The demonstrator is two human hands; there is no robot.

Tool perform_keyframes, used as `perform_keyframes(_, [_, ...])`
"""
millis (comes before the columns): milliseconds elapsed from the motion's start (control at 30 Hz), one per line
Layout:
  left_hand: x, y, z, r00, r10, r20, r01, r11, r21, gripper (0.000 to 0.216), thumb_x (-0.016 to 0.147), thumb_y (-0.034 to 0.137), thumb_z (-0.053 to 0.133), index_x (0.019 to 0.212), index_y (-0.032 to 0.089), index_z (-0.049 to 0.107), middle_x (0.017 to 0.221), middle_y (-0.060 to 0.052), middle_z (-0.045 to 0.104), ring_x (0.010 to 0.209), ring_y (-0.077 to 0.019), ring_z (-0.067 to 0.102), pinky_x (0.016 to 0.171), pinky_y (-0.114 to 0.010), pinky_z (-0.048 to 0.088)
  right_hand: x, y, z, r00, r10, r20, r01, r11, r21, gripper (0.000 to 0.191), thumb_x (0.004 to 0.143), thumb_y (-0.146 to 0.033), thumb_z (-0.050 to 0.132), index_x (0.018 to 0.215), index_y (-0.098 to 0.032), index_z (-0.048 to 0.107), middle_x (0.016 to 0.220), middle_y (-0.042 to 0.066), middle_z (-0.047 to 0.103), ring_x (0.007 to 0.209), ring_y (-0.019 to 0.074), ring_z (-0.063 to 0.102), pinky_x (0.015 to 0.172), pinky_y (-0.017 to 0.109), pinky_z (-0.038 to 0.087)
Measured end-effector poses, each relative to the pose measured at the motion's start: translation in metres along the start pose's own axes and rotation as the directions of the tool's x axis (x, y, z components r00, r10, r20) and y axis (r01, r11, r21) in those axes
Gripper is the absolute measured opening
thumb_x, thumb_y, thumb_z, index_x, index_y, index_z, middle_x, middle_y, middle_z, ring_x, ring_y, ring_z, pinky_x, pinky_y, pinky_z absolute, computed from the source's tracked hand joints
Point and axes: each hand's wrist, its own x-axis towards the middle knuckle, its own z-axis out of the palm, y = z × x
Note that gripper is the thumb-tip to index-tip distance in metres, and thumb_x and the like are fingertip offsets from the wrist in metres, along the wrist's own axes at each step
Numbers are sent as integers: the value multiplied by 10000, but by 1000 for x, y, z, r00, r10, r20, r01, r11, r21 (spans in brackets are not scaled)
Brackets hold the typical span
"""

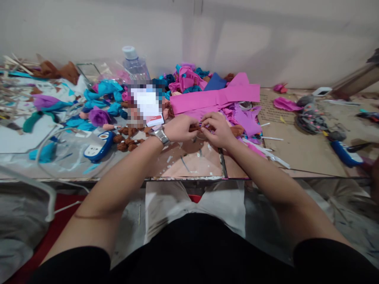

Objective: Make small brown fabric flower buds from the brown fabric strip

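Observation:
My left hand (pixel 181 128) and my right hand (pixel 218 129) meet over the near part of the table, fingertips pinched together. Between them is a small piece of brown crepe paper (pixel 195 128), gripped from both sides and partly covered by my fingers. A watch sits on my left wrist. Just beyond my hands lies a long pink paper strip (pixel 216 98) on a heap of pink and purple paper. Several brown crumpled paper balls (pixel 128 142) rest left of my left wrist. A phone with a lit screen (pixel 149 105) stands behind that wrist, partly blurred.
A clear bottle (pixel 136 65) stands at the back. Blue-and-white power sockets (pixel 100 146) lie at left and right. Blue paper pieces (pixel 103 88) and scraps cover the left side. White sticks (pixel 274 156) and cardboard (pixel 296 146) lie right. A person's legs show at far right.

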Motion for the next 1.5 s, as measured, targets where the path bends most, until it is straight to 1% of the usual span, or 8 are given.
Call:
perform_keyframes(167, [1,-2,4,1000,20,12,-21,996,87,106,849,262,668,777,185,666,636,-14,574,579,-149,436,620,-338,276,0,0,1,1000,-15,18,15,1000,8,178,992,-392,646,930,-234,702,1137,95,763,1098,300,678,997,506,432])
perform_keyframes(433, [-1,-9,6,1000,17,23,-20,992,122,110,835,291,679,867,209,745,709,-51,647,661,-202,563,659,-351,356,-1,1,1,999,-21,37,21,1000,16,264,1029,-475,634,952,-234,711,1142,96,756,1109,300,675,1006,504,421])
perform_keyframes(600, [-2,-6,0,999,40,-10,-40,999,13,267,922,414,639,994,192,769,834,-63,751,713,-198,630,681,-333,415,0,1,-1,999,1,45,-1,1000,2,329,1047,-542,610,976,-243,728,1138,99,759,1100,303,678,1011,515,432])
perform_keyframes(700, [-2,-4,-3,1000,7,-11,-8,999,-36,314,976,410,576,1026,183,787,901,-76,795,761,-201,665,719,-327,442,1,2,-2,999,4,34,-3,1000,-12,347,1055,-562,600,987,-250,736,1134,95,759,1101,304,674,1021,521,432])
perform_keyframes(900, [-2,-1,-8,1000,-15,-5,14,997,-72,297,974,375,583,998,168,794,840,-67,787,738,-189,663,714,-321,442,1,1,-2,1000,4,4,-4,1000,-17,319,1038,-534,635,971,-245,752,1113,97,765,1072,301,679,1009,516,439])
perform_keyframes(1133, [-2,-2,-5,1000,-3,-29,1,997,-72,275,973,375,611,940,166,786,803,-61,763,692,-171,616,699,-317,408,1,-1,-3,1000,6,-11,-6,1000,9,292,1014,-511,661,929,-242,734,1109,90,770,1072,302,683,1020,524,441])
perform_keyframes(1367, [-1,2,-1,998,44,-51,-47,997,-55,269,998,385,618,937,175,776,834,-69,778,707,-180,636,700,-322,412,2,1,-2,1000,-3,-17,3,1000,18,216,1017,-420,625,912,-242,690,1114,86,755,1068,287,678,999,500,449])
perform_keyframes(1500, [-1,4,-2,997,47,-68,-51,997,-55,239,983,334,605,945,173,778,855,-71,795,714,-178,653,702,-320,425,2,1,-2,1000,-7,-8,7,1000,11,149,1005,-361,611,929,-246,669,1134,82,746,1076,287,666,983,486,451])
